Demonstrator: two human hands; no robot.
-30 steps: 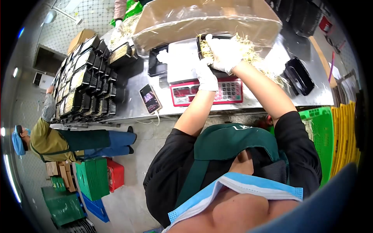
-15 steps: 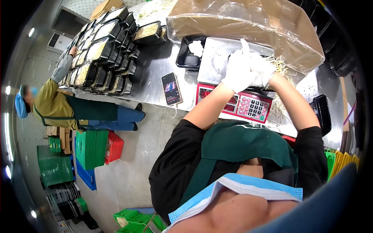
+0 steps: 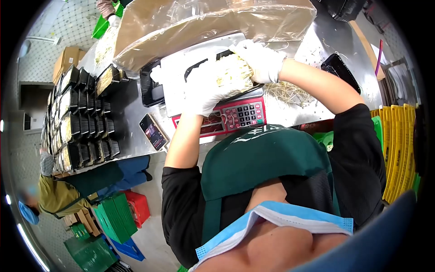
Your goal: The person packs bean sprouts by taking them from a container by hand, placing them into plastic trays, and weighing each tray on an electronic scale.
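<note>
A black plastic tray (image 3: pixel 192 68) filled with pale bean sprouts (image 3: pixel 233 75) is above the platform of a red and silver digital scale (image 3: pixel 242 115). My left hand (image 3: pixel 204 90), in a white glove, grips the tray's left side and partly covers the sprouts. Across the right end lies my gloved right hand (image 3: pixel 260 61), its fingers bent over the far corner; it grips the tray there. The tray's underside is hidden, so I cannot tell whether it touches the platform. Loose sprouts (image 3: pixel 290 94) lie right of the scale.
Behind the scale stands a plastic-lined cardboard box (image 3: pixel 217 22). A small black tray (image 3: pixel 147 86) and a phone (image 3: pixel 154 131) are to the left, then stacked sprout trays (image 3: pixel 81 109) with a co-worker (image 3: pixel 59 195) beside them. Another black tray (image 3: pixel 342 72) lies right; yellow crates (image 3: pixel 394 154) stand below.
My hands were close together over the scale; now they are apart, with the sprout-filled tray showing between them. The view has turned, so the scale and box appear farther left.
</note>
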